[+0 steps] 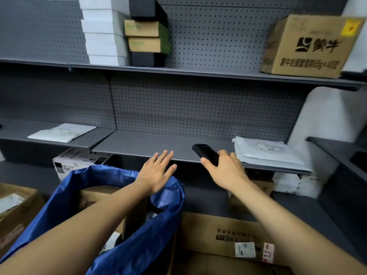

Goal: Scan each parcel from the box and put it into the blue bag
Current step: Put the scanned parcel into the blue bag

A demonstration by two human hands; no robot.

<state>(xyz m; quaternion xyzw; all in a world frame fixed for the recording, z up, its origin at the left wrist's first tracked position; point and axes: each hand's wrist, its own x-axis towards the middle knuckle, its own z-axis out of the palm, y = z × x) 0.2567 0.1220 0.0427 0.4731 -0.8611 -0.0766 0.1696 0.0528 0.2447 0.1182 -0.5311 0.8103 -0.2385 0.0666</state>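
grey pegboard shelving fills the wall here, with a grey metal shelf (149,143) running across at about hand level and cartons stacked on the shelf above and on the floor below. the right hand (224,169) reaches over the shelf edge with its fingers curled round a black handheld scanner (205,154), so that grip is clamped on the scanner. the left hand (156,171) hangs flat above the mouth of the crumpled blue plastic bag (111,195), fingers straight and spread, holding nothing.

the nearest parcels in sight are the flat white plastic mailers (266,151) piled on the shelf just to the right of the scanner hand, nearly touching its knuckles. another white mailer (61,132) lies well off to the left. the open brown cardboard box (218,233) sits low between the arms; its inside is hidden from where i stand.

those mailers look light, soft and floppy, with a slick skin that i would guess slides easily. a pinch at a corner or along one edge seems best, label side up for the scan. the free left hand is well apart from them.
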